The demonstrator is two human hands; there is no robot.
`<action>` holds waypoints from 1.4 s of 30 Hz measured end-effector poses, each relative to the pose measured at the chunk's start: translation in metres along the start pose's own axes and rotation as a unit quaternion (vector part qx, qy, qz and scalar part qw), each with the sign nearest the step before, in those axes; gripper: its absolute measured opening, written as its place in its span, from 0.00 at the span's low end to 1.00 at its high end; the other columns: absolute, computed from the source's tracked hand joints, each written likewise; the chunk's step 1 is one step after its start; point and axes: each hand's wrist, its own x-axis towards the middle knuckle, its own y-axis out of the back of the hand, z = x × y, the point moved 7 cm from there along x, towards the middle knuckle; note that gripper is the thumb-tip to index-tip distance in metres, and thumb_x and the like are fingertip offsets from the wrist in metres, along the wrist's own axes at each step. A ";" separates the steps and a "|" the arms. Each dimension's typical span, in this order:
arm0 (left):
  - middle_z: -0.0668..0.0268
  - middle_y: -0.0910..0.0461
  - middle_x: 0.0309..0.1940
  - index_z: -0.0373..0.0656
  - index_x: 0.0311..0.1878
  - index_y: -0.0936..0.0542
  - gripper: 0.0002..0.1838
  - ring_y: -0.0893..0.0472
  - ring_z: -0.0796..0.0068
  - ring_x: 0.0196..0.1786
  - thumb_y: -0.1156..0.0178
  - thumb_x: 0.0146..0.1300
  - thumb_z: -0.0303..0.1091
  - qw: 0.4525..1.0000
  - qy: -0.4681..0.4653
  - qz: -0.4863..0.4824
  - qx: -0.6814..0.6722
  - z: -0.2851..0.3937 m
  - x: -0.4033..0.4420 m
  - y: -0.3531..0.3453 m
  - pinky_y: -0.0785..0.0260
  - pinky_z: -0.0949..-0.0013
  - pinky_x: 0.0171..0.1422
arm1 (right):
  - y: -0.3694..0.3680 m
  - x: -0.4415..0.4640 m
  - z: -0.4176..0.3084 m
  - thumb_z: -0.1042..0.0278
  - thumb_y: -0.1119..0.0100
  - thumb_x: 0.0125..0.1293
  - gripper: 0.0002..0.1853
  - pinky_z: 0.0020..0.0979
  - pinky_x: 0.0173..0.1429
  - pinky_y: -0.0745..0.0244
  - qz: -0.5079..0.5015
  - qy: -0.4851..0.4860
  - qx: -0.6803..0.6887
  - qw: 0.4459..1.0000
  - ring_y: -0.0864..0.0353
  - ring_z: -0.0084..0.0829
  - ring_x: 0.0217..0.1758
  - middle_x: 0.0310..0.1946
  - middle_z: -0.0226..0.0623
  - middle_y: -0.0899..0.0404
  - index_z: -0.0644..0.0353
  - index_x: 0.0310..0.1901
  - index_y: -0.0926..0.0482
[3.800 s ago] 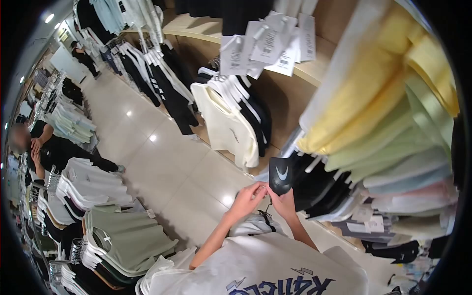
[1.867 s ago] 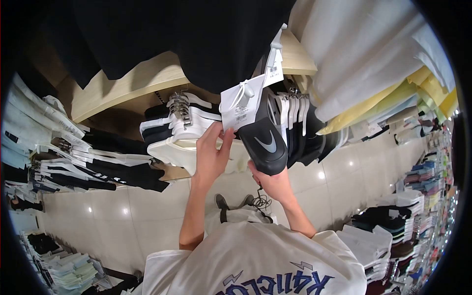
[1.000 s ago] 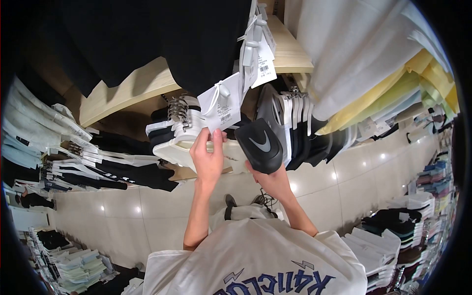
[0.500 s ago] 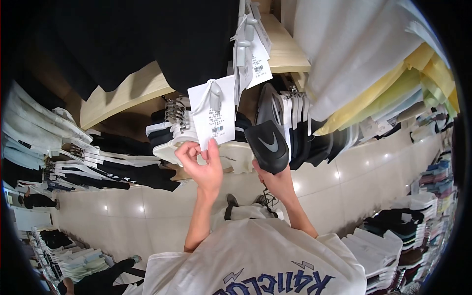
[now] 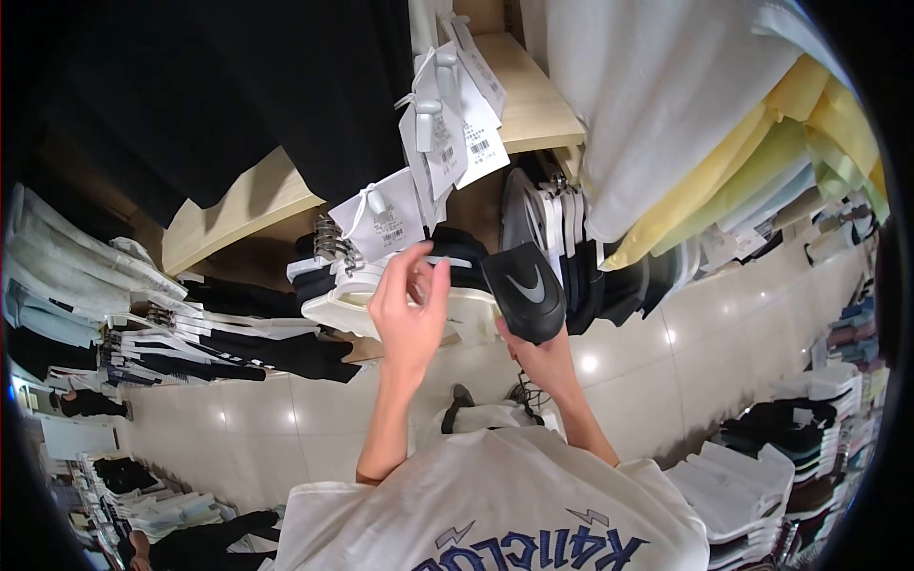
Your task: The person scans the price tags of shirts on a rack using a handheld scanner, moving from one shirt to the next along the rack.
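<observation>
My left hand (image 5: 409, 309) is raised just below the hanging price tags, its fingers loosely curled and apart with nothing between them. Above it, a white price tag (image 5: 388, 221) hangs tilted on a loop with a grey security pin. More barcoded tags (image 5: 438, 143) dangle behind, beside a black garment (image 5: 333, 76). My right hand (image 5: 545, 360) is wrapped around the handle of a black barcode scanner (image 5: 526, 290), whose broad head bears a grey curved mark. A dark coiled cord (image 5: 529, 390) shows below that hand.
A pale wooden shelf (image 5: 535, 90) juts out above lower rails of hanging clothes (image 5: 371, 305). White and yellow garments (image 5: 676, 195) hang at upper right. Racks of folded or hung clothes (image 5: 733, 476) stand lower right. Two people in dark clothing (image 5: 214, 542) are at the left.
My left hand has let go of the price tag and shifted slightly right and up. The tag now hangs tilted, farther left and higher. The scanner stays in my right hand.
</observation>
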 end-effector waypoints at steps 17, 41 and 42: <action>0.63 0.16 0.27 0.37 0.45 0.20 0.07 0.20 0.77 0.25 0.40 0.71 0.31 0.998 -0.028 -0.033 0.046 -0.013 0.034 -0.011 0.33 0.74 0.27 | -0.001 0.012 -0.014 0.74 0.35 0.67 0.04 0.24 0.26 0.35 0.019 0.069 -0.029 0.997 0.30 0.16 0.21 0.19 0.24 0.26 0.62 0.39 0.22; 0.64 0.21 0.20 0.36 0.39 0.26 0.05 0.22 0.75 0.20 0.45 0.73 0.26 0.998 -0.017 -0.018 -0.060 -0.029 -0.001 0.018 0.32 0.70 0.26 | -0.059 0.011 -0.040 0.75 0.38 0.68 0.04 0.24 0.25 0.36 -0.116 0.041 -0.020 0.992 0.31 0.16 0.20 0.21 0.25 0.27 0.63 0.41 0.23; 0.64 0.21 0.20 0.36 0.39 0.26 0.05 0.22 0.75 0.20 0.45 0.73 0.26 0.998 -0.016 -0.018 -0.060 -0.031 -0.001 0.018 0.32 0.70 0.26 | -0.060 0.012 -0.040 0.75 0.38 0.68 0.04 0.24 0.24 0.36 -0.114 0.051 -0.023 0.992 0.31 0.16 0.20 0.21 0.25 0.27 0.63 0.41 0.23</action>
